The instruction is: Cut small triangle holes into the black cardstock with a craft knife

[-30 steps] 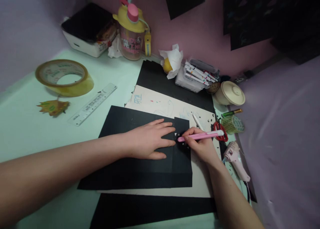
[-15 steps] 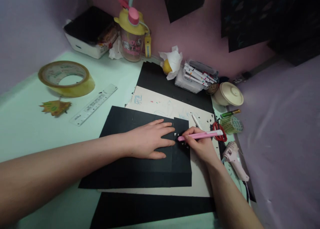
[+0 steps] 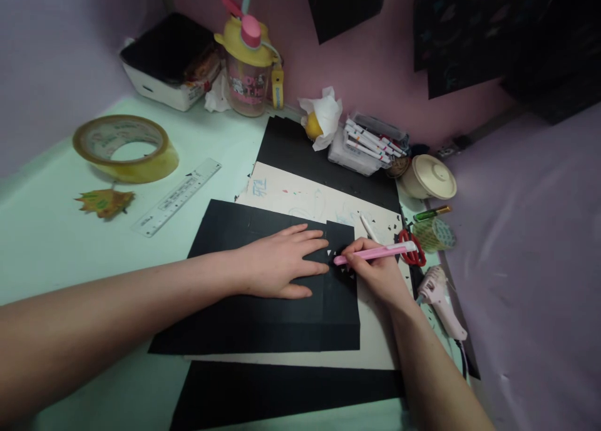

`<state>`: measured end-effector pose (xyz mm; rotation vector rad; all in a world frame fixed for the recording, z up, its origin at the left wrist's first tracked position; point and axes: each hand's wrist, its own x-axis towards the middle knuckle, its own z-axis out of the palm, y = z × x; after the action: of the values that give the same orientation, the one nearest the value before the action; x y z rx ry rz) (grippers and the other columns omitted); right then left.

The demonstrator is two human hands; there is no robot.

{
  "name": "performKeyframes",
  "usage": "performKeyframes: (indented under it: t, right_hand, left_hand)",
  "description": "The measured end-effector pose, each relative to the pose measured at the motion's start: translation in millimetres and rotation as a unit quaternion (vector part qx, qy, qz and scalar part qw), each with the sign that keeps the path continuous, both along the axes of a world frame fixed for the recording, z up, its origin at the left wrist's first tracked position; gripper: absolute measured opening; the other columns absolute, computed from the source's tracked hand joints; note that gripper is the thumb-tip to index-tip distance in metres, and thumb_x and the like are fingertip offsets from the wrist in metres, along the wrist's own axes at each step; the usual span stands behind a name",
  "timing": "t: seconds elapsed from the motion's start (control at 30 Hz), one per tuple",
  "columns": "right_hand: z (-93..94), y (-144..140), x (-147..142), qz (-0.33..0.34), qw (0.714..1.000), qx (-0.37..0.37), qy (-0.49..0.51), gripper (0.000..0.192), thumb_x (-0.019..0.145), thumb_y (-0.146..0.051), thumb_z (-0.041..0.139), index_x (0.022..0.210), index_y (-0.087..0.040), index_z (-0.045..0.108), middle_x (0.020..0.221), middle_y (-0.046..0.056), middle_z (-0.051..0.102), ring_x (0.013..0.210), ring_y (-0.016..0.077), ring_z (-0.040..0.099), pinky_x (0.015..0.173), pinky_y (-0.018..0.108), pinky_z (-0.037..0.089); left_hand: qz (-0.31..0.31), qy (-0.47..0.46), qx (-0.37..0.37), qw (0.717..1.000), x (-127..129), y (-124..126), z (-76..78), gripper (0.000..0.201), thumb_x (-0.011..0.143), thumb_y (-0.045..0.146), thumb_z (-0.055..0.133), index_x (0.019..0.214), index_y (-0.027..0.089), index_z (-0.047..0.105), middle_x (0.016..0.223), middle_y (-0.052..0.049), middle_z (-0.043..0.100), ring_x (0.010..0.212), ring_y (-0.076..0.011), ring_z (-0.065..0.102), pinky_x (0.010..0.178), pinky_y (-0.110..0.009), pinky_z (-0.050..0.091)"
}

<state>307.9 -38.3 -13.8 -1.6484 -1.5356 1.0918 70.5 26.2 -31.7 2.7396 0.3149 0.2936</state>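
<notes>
My left hand (image 3: pixel 284 263) lies flat with its fingers spread on a sheet of black paper (image 3: pixel 263 337). In my right hand (image 3: pixel 375 274) is a pink utility knife (image 3: pixel 375 254), held like a pen. Its tip meets the black paper just right of my left fingertips, though the blade itself is too small to make out. Around the tip, small triangular cut-outs show pale against the black. Beneath the black paper lies a white board (image 3: pixel 380 349) with faint coloured marks and black scraps on it.
Left of the paper are a ruler (image 3: pixel 177 198), a leaf (image 3: pixel 106 202) and a wide tape roll (image 3: pixel 126 148). Red-handled scissors (image 3: pixel 413 248), a glue gun (image 3: pixel 441 301) and a lidded bowl (image 3: pixel 429 176) sit on the right. A drink cup (image 3: pixel 248 67) and boxed markers (image 3: pixel 369 143) stand behind.
The outer end of the knife has tipped slightly toward me and to the left. My left hand has stayed in place.
</notes>
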Motion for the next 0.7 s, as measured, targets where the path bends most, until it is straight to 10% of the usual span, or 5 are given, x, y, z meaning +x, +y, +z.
performKeyframes:
  t: [0.7]
  right_hand:
    - [-1.7,-0.2,-1.8,-0.006,1.0,0.015,0.001,0.014,0.083,-0.03,0.061,0.075,-0.018,0.062,0.07,0.001,0.069,0.061,0.013,0.059,0.058,0.023,0.044]
  left_hand:
    - [-0.003,-0.006,0.019,1.0,-0.7,-0.7,-0.5,0.045,0.088,0.048,0.058,0.125,0.023,0.061,0.146,-0.015,0.043,0.139,-0.0333,0.034,0.115,-0.051,0.023]
